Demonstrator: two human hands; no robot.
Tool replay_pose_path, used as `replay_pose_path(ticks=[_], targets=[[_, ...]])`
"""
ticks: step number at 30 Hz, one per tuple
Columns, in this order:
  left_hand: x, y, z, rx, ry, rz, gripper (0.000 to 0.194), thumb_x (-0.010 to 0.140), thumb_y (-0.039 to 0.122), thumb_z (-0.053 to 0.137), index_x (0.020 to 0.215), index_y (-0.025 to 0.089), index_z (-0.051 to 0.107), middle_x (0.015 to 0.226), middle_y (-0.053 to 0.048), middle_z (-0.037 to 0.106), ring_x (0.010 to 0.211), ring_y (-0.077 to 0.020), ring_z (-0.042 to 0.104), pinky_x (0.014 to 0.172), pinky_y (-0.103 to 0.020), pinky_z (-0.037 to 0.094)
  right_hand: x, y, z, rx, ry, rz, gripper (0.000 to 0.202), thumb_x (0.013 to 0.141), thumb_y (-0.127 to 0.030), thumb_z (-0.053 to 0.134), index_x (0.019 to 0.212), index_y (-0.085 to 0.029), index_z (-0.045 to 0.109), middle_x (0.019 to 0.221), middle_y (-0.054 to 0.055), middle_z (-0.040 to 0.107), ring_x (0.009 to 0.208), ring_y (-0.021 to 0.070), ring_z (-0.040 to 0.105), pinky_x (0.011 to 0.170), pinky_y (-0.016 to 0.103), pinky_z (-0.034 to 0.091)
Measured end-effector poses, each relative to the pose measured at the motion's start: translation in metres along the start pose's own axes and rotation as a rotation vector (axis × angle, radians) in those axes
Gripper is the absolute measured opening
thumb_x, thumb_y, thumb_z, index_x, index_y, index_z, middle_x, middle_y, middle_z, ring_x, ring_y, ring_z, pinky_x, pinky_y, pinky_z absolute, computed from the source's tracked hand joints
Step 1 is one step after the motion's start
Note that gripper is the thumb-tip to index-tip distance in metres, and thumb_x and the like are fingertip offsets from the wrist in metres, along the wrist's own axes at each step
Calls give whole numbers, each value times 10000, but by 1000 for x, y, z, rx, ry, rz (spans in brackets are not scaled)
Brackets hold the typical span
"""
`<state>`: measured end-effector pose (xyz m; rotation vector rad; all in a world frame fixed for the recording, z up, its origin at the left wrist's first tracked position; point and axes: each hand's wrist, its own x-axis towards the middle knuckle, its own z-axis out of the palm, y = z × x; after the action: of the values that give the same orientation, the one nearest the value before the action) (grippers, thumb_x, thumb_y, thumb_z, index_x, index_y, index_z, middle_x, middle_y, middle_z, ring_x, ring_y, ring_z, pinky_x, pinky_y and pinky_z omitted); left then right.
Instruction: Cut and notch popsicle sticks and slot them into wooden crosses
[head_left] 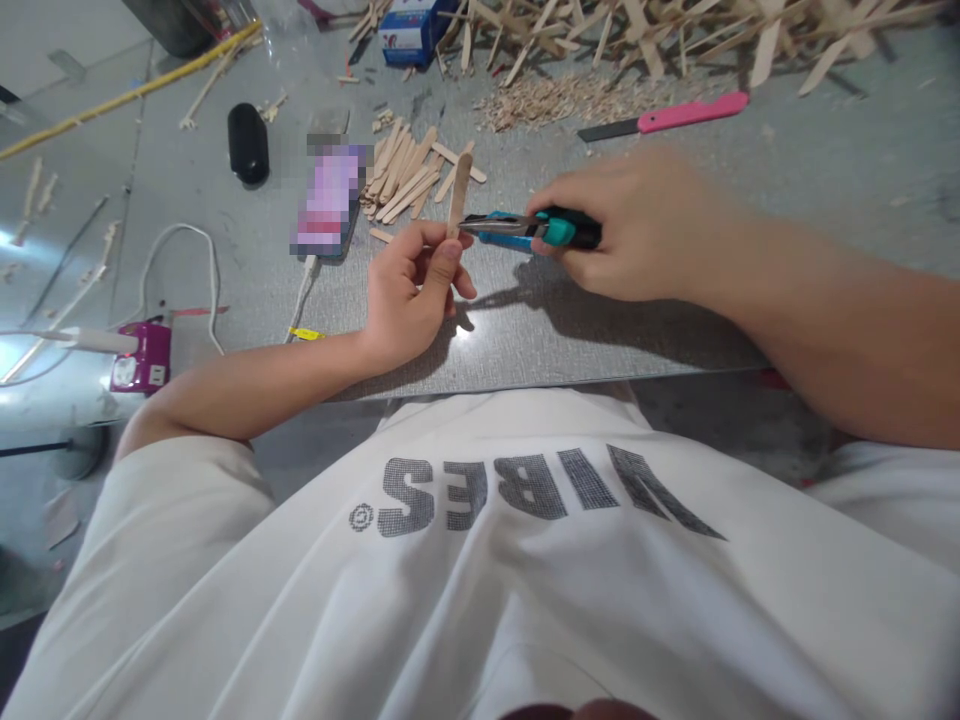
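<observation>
My left hand point(416, 290) pinches a flat wooden craft stick point(460, 185) near its lower end, and the stick points up from the fingers. In my right hand point(622, 225) are pliers point(510, 226) with black and teal handles. Their narrow metal jaws reach left to the stick, just above my left thumb; whether they bite into it I cannot tell. Behind the pliers lies a blue object point(506, 240), partly hidden. A pile of craft sticks point(405, 170) rests on the table just beyond my left hand.
Beyond my hands on the grey table point(315, 300) lie a pink-handled cutter point(690, 113), wood shavings point(547, 103), and a heap of joined sticks point(652, 35). To the left are a phone point(330, 200) on a white cable point(300, 300), a black case point(247, 143) and a purple power adapter point(142, 357).
</observation>
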<state>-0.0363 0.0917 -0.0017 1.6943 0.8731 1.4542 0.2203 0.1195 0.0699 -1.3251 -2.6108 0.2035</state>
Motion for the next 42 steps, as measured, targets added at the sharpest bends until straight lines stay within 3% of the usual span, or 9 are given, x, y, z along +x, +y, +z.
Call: replay_pose_path(ticks=[12, 22, 26, 31, 38, 42], targets=[[-2, -1, -1, 58, 6, 46, 504, 1119, 710, 611, 1151, 217, 713, 678, 53, 732, 501, -74, 658, 429, -182, 422, -3, -3, 0, 65, -1, 11, 357, 940, -313, 678, 1273, -294, 807, 1039, 82, 820, 937, 284, 753, 794, 407, 453], [-3, 1, -3, 18, -6, 95, 424, 1135, 645, 634, 1120, 231, 725, 621, 75, 691, 445, -65, 615, 413, -176, 412, -8, -25, -7, 113, -81, 134, 178, 908, -344, 761, 1057, -248, 751, 819, 40, 717, 703, 198, 592, 707, 350, 390], [-2, 8, -3, -62, -43, 13, 451, 1125, 647, 657, 990, 221, 712, 603, 71, 689, 405, -60, 579, 394, -181, 403, -7, -25, -2, -29, -50, 115, 152, 897, -343, 711, 1018, -251, 715, 877, 67, 736, 791, 264, 664, 726, 375, 413], [-3, 22, -5, -101, -101, -132, 521, 1087, 715, 674, 909, 225, 671, 564, 77, 649, 375, -68, 550, 377, -198, 392, -7, -24, -2, -165, -33, 101, 265, 876, -282, 632, 1124, -251, 718, 1019, 99, 766, 981, 363, 736, 784, 421, 476], [-4, 30, -9, -68, -112, -278, 557, 1064, 768, 660, 926, 228, 674, 542, 77, 618, 362, -67, 500, 365, -210, 353, -3, -15, -8, -13, -50, 147, 419, 850, -283, 678, 1266, -245, 709, 1281, 159, 741, 1238, 467, 704, 949, 524, 511], [-3, 24, -9, -112, -139, -319, 573, 1044, 799, 658, 930, 238, 665, 551, 77, 602, 381, -73, 491, 375, -217, 370, -2, -10, -5, 40, -24, 115, 410, 867, -339, 691, 1273, -280, 703, 1258, 121, 763, 1290, 418, 663, 938, 456, 516]])
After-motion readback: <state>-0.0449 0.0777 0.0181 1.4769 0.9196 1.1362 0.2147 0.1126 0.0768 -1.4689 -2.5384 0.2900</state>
